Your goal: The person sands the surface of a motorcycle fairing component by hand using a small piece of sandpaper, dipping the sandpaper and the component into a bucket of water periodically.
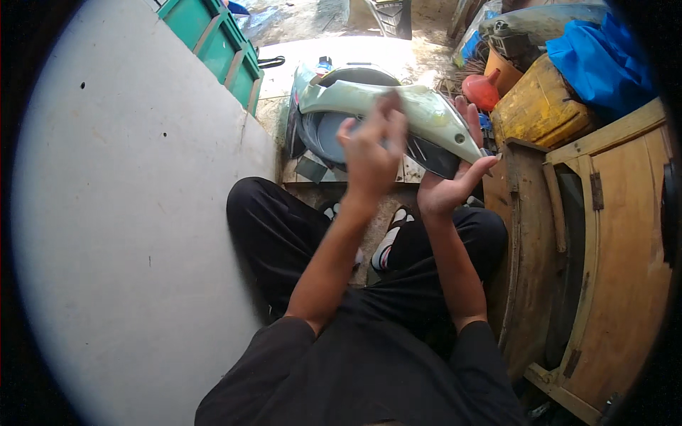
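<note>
Head view: pale, yellow-blotched, tapering panel (426,113) — right hand (444,193) open beneath; left hand (376,156) blurred, grip unclear.

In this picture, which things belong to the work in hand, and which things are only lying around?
Belonging to the work:
pale curved panel, the right hand cupped at its right end, the blurred left hand over it
grey basin beneath, probably

Apparently just lying about:
yellow jerrycan
red funnel
blue sheet
</note>
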A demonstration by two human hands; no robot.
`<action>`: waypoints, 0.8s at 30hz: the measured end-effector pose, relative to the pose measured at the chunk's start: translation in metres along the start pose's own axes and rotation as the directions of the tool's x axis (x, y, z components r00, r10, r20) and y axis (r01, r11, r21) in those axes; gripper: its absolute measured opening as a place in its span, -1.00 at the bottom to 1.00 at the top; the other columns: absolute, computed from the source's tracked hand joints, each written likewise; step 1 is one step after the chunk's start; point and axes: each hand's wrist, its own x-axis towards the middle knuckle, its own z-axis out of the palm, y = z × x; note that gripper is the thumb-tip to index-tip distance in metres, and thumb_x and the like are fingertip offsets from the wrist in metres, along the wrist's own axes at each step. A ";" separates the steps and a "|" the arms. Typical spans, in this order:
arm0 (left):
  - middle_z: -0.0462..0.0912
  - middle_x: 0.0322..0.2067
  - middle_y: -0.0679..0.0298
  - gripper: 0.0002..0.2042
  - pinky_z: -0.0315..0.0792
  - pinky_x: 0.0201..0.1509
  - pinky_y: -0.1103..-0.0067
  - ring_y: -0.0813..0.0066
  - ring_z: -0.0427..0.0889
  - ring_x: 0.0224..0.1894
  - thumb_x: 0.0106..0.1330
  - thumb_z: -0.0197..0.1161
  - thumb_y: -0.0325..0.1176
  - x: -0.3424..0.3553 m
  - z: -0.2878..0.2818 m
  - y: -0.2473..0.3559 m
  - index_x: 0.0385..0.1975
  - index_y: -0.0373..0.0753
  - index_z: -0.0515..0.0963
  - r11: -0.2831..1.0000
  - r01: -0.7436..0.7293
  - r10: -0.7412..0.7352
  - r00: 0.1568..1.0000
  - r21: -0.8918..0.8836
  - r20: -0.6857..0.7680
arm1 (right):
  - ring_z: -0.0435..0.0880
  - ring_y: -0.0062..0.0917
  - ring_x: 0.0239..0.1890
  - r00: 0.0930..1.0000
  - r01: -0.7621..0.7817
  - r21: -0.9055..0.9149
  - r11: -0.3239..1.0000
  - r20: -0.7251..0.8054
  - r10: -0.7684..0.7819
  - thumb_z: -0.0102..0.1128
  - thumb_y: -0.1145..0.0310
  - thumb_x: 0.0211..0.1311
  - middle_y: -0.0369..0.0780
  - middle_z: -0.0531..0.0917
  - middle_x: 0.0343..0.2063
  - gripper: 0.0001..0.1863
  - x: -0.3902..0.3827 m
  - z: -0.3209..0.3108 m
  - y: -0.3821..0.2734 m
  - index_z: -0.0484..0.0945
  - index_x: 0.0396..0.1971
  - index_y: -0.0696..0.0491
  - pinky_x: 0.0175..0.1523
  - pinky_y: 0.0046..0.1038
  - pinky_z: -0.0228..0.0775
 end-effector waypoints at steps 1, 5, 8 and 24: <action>0.74 -0.24 0.08 -0.69 0.18 0.27 0.25 0.25 0.67 -0.13 0.45 0.08 -0.21 0.016 0.001 -0.030 -0.22 -0.27 0.71 0.988 0.150 -0.151 0.988 -0.025 -0.040 | 0.23 -0.18 0.46 1.000 -0.009 -0.009 1.000 -0.009 0.009 -0.60 -0.33 0.49 0.03 0.30 0.39 -0.08 -0.002 0.002 0.004 0.24 0.40 0.19 0.55 -0.09 -0.07; 0.68 -0.51 0.15 -0.62 0.36 0.06 0.38 0.32 0.63 -0.41 0.45 0.10 -0.16 0.026 0.001 -0.033 -0.45 -0.33 0.67 0.960 0.166 -0.192 0.976 -0.227 -0.100 | 0.25 -0.18 0.45 0.999 0.032 -0.006 0.999 -0.039 -0.032 -0.58 -0.33 0.50 0.02 0.31 0.39 -0.09 0.007 -0.001 0.008 0.27 0.38 0.18 0.54 -0.09 -0.02; 0.73 -0.44 0.02 -0.65 0.40 0.04 0.33 0.21 0.74 -0.30 0.45 0.09 -0.19 0.000 0.012 -0.011 -0.41 -0.31 0.70 0.927 -0.346 0.333 0.937 -0.144 -0.107 | 0.26 -0.18 0.44 0.996 0.032 0.021 0.999 -0.083 -0.030 -0.57 -0.33 0.50 0.00 0.33 0.38 -0.10 0.011 -0.006 0.009 0.30 0.36 0.18 0.53 -0.08 0.01; 0.71 -0.39 -0.07 -0.67 0.52 -0.10 0.19 -0.11 0.71 -0.27 0.34 0.05 -0.21 0.036 0.040 -0.200 -0.40 -0.36 0.62 0.864 0.503 -0.501 0.862 -0.020 0.072 | 0.31 -0.26 0.39 0.967 -0.032 0.011 0.999 -0.253 0.034 -0.52 -0.31 0.51 -0.05 0.42 0.30 -0.18 0.029 -0.026 0.005 0.40 0.22 0.14 0.51 -0.15 0.05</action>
